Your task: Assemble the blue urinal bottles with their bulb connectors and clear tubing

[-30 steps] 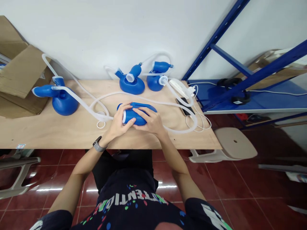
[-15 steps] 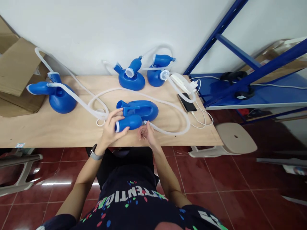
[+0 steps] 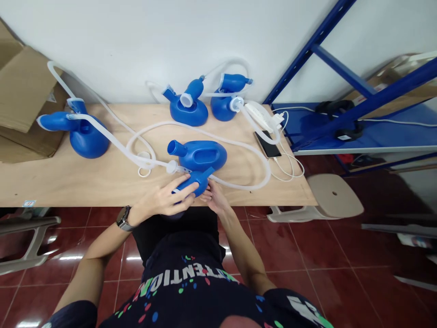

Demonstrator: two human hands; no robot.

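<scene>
My left hand (image 3: 175, 193) wraps over a blue plastic funnel-shaped cup (image 3: 198, 181) with a pale rim, held just above the table's front edge. A blue handle sticks up from the cup. My right hand (image 3: 214, 197) is closed at the cup's right end, where the white flexible tube (image 3: 235, 185) runs in; its fingertips are partly hidden. Right behind the cup, a blue urinal bottle (image 3: 201, 157) lies on the table with its neck open to the left. A clear tube cap (image 3: 171, 166) rests by my left fingers.
More blue bottles with cups and tubes stand on the wooden table (image 3: 85, 187): one at left (image 3: 88, 139), one at back (image 3: 189, 111), one farther right (image 3: 221, 107). A phone (image 3: 268, 145), cables and a power strip (image 3: 257, 114) lie right. Cardboard boxes (image 3: 27, 100) stand left.
The blue cup has rolled over in my hands, so its handle now points up to the right. It has moved slightly right and nearer me, apart from the bottle. My left hand now reaches over it.
</scene>
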